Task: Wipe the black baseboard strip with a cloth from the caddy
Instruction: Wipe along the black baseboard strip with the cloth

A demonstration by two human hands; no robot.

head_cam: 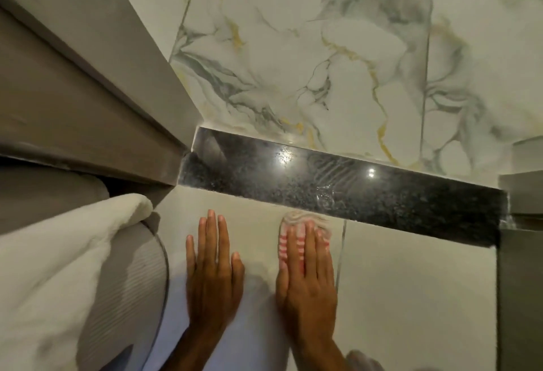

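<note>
The black speckled baseboard strip [338, 182] runs along the foot of the marbled wall, glossy with two light glints and faint wet smears. My right hand [308, 271] lies flat on a pink-and-white striped cloth [296, 222], pressing it on the floor tile right below the strip's lower edge. The cloth's front edge touches or nearly touches the strip. My left hand [213, 265] rests flat on the floor, fingers slightly spread, holding nothing. No caddy is in view.
White bedding [58, 268] and a grey ribbed bed base [129, 282] crowd the left. A grey panel [88, 100] meets the strip's left end. A dark grey upright [520, 282] closes off the right end. Pale floor tiles [411, 297] lie between.
</note>
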